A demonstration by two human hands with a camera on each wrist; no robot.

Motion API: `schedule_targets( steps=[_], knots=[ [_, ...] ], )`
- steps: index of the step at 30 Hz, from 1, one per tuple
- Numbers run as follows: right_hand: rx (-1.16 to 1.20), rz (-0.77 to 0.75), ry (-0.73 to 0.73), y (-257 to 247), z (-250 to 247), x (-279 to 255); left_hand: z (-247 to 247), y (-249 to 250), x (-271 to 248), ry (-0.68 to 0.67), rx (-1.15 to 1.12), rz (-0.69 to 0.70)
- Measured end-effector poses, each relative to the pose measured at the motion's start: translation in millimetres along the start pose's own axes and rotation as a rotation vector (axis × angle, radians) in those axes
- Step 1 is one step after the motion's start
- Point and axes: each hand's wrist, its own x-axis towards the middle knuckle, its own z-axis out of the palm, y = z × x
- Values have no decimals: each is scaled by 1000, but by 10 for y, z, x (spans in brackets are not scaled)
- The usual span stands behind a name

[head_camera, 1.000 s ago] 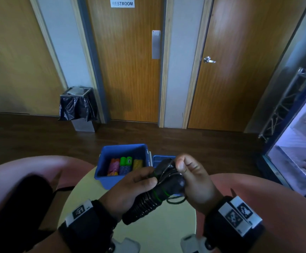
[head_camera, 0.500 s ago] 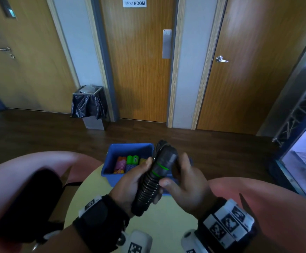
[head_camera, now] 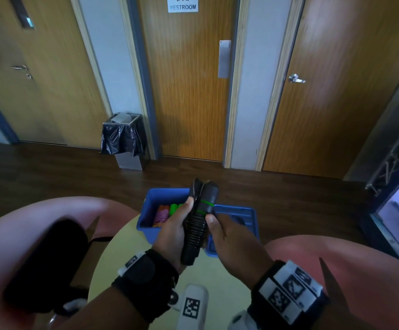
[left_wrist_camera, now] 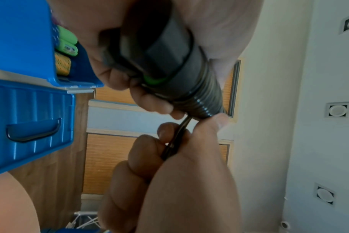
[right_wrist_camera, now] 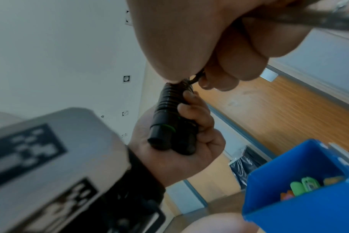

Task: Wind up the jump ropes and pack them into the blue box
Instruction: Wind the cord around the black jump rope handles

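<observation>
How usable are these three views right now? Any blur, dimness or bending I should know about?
Head view: dim, door frames bow from the wide lens, but the black jump rope reads clearly. Left wrist view: the left hand is washed pale, the blue box crisp. Right wrist view: the right hand is soft, and the wrist tag smeared.

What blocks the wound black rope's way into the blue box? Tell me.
Nothing visible does. The blue box stands open just beyond the black rope, its lid swung aside. Colourful ropes lie inside, with room beside them.

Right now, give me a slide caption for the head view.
Left hand grips black jump rope; right hand winds cord, blue box open behind.
</observation>
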Motion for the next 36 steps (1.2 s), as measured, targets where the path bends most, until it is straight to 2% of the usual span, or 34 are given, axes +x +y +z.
schedule_targets(
  steps=[3,8,14,19,24,36],
  knots=[
    [-72,-73,-53,-27,10,-67,4,31,-11,-9,-33,-45],
    [-301,-201,-115,-6,-112,0,-53,91,-32,1,11,-6],
    [-342,-162,-29,-131,-47,-84,-89,135,-47,19,42,-26],
    [-272,-184,-104,-243,-86,-54,-73,209,-47,17,-37,-69],
    [-288,-210,-80,-252,-45,-28,-90,228,-6,14,-46,-50],
    [-508,-153,-85,-152,142,-76,-117,129,107,227,89,-48]
  ],
)
